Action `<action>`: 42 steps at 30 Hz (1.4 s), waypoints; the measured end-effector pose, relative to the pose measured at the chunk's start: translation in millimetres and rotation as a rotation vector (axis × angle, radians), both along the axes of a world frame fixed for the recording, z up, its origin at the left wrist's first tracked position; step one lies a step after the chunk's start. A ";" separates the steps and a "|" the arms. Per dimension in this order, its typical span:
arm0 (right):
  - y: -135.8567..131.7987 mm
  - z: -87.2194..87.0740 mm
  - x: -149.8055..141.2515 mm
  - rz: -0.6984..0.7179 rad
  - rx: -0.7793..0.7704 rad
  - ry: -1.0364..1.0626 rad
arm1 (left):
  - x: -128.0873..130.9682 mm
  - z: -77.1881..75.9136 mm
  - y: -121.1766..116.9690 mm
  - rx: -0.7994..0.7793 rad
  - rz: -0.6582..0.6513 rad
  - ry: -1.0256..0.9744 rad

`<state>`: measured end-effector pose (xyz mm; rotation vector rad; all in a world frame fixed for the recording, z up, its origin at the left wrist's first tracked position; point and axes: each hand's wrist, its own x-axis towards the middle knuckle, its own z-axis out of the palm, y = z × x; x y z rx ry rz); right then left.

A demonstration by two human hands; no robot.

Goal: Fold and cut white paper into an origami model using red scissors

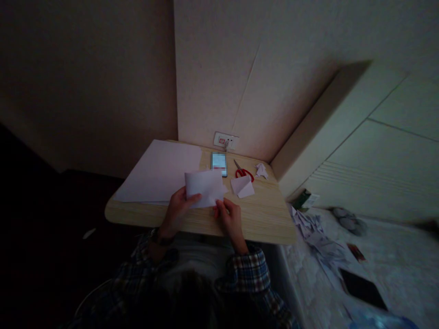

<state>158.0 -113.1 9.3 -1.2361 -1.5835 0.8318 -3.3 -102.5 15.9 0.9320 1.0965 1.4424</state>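
Note:
A white sheet of paper (204,186), apparently folded, is held up over the front of a small wooden table (264,219). My left hand (178,208) grips its lower left corner, the thumb lying across the front. At the lower right corner, my right hand (229,214) pinches the edge between thumb and fingers. Just behind the paper lies a phone (219,161) with its screen lit. To the right are red-handled scissors (243,172) and a partly folded piece of paper (243,187) touching or overlapping them in view.
Large white sheets (161,171) cover the table's left part. A small folded paper figure (261,170) sits at the back right corner. A wall socket (226,140) holds a plug. On the bed at right are many folded papers (322,244) and a dark flat object (363,289).

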 end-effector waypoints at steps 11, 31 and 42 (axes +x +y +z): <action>-1.1 -0.9 -0.1 0.020 0.008 0.045 | -4.8 6.5 -3.8 -0.079 -0.067 0.162; -1.5 -3.5 -0.3 0.003 -0.078 0.139 | -3.5 -5.0 -4.8 -0.109 -0.141 0.147; -1.1 -4.5 -1.0 0.011 -0.059 0.053 | -2.8 -8.7 -1.6 -0.069 -0.111 0.123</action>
